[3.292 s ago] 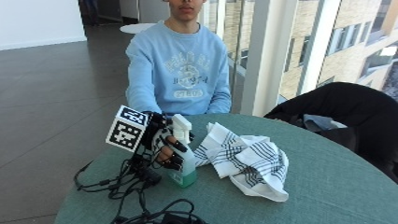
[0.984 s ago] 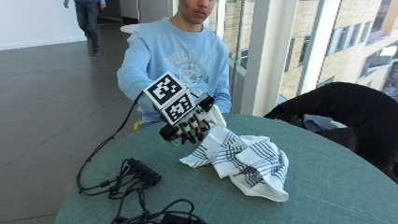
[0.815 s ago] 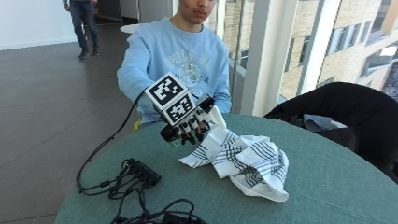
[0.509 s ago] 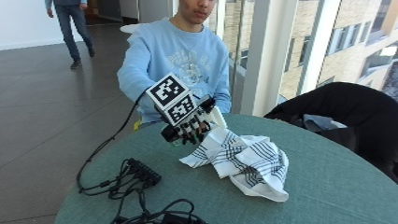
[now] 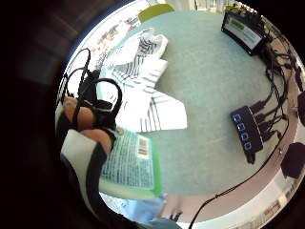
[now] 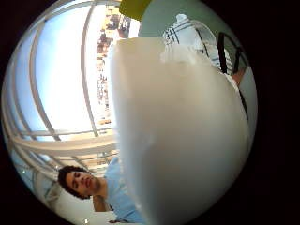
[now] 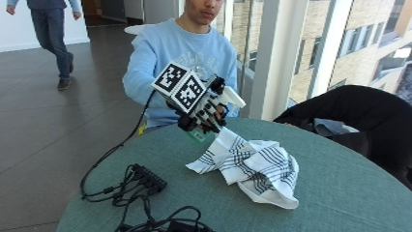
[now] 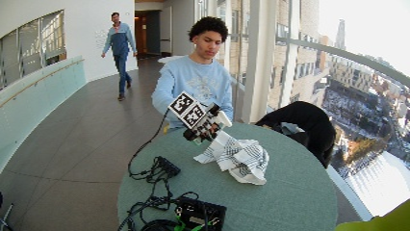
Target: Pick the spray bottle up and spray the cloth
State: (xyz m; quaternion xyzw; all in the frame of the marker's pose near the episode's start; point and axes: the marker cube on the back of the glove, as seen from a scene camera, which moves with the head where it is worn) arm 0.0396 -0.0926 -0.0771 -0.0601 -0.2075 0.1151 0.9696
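Note:
Over the round green table (image 7: 347,193), my gloved right hand (image 7: 209,113) grips the spray bottle (image 7: 233,98) and holds it in the air, tilted. Its white head points down toward the cloth (image 7: 254,164). The cloth is white with black checks and lies crumpled on the table just beyond the hand. In the little finger side palm view, the bottle's green labelled body (image 5: 131,164) sits against my palm, with the cloth (image 5: 138,90) spread below. The bottle's white head (image 6: 178,131) fills the thumb side palm view. The wide outside view shows the hand (image 8: 204,126) above the cloth's near edge (image 8: 237,155).
A black hub with cables (image 7: 147,178) lies on the table's left part. A black box with a small screen (image 8: 200,211) sits at the near edge. A dark jacket hangs over a chair (image 7: 347,111) behind the table on the right.
Earlier the bottle stood on the table with my hand around it. It has since been lifted and tipped toward the cloth, and in the last second it has barely moved.

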